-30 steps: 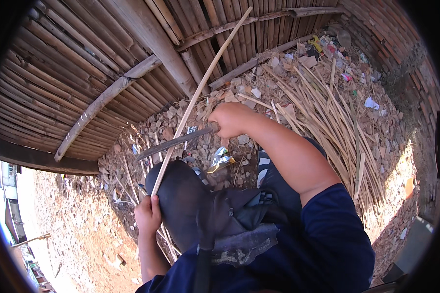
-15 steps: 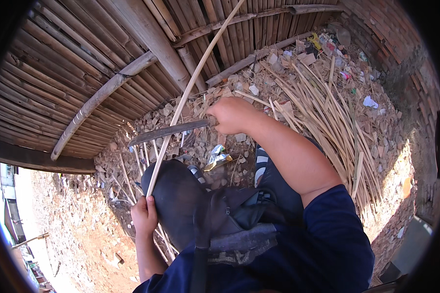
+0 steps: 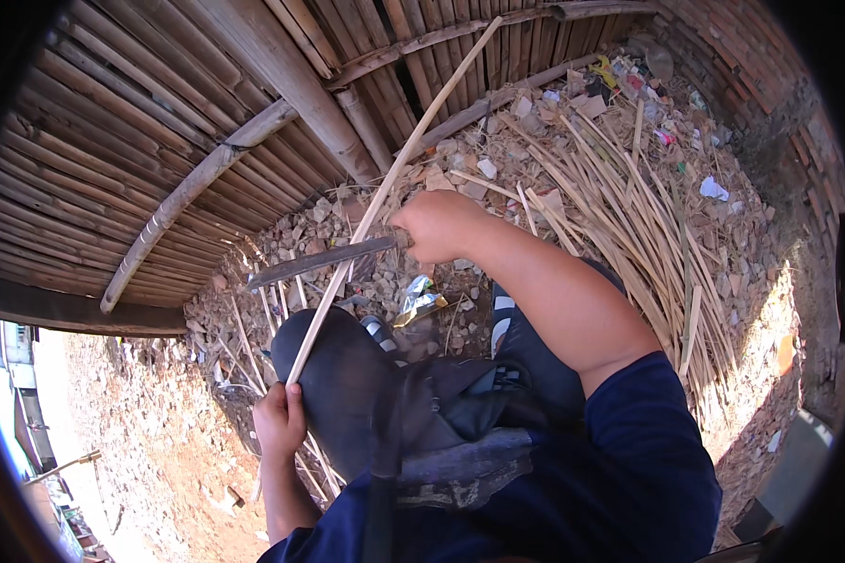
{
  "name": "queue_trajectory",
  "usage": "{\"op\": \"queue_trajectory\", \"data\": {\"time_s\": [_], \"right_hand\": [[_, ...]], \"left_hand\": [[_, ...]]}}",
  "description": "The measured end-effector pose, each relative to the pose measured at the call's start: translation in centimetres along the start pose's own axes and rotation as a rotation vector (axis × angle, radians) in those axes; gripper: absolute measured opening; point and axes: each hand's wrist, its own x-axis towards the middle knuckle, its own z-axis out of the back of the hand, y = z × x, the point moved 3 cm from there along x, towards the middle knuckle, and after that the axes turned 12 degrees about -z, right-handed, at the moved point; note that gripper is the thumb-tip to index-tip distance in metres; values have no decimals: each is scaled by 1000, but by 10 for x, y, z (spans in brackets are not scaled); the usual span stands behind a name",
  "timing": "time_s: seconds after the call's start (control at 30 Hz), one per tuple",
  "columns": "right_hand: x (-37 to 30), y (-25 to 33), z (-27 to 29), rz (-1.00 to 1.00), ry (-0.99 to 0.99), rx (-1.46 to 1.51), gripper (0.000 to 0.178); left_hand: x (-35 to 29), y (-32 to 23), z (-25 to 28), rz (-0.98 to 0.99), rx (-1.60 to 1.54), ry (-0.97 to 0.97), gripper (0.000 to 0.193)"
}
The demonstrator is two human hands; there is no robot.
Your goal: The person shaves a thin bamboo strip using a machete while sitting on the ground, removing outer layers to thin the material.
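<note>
My left hand [image 3: 279, 419] is closed on the near end of a long pale bamboo strip [image 3: 392, 178]. The strip leans over my left knee and slants up and away to the right, toward the bamboo panel. In my right hand [image 3: 437, 227] is the handle of a long knife with a dark blade [image 3: 321, 260]. Its blade points left and crosses the strip a little beyond my knee. Whether the edge bites into the strip I cannot tell. The fingers of the right hand hide most of the handle.
Many split bamboo strips [image 3: 643, 220] lie in a pile to the right. Rubble [image 3: 305, 225] and a shiny foil wrapper [image 3: 421, 302] cover ground between my feet. A bamboo-slat panel [image 3: 113, 141] leans overhead at left; a brick wall [image 3: 751, 66] stands at right.
The strip's far end has come down into view and tilted to the right. Both hands and the knife have shifted only slightly.
</note>
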Motion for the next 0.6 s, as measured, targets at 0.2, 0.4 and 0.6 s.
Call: {"op": "queue_trajectory", "data": {"time_s": [0.2, 0.4, 0.6], "right_hand": [[18, -57, 8, -85, -182, 204, 38], [4, -38, 7, -157, -222, 214, 37], [-3, -3, 4, 47, -101, 40, 37]], "left_hand": [[-2, 5, -9, -17, -56, -86, 44], [0, 3, -6, 0, -53, -59, 46], [-2, 7, -6, 20, -40, -50, 47]]}}
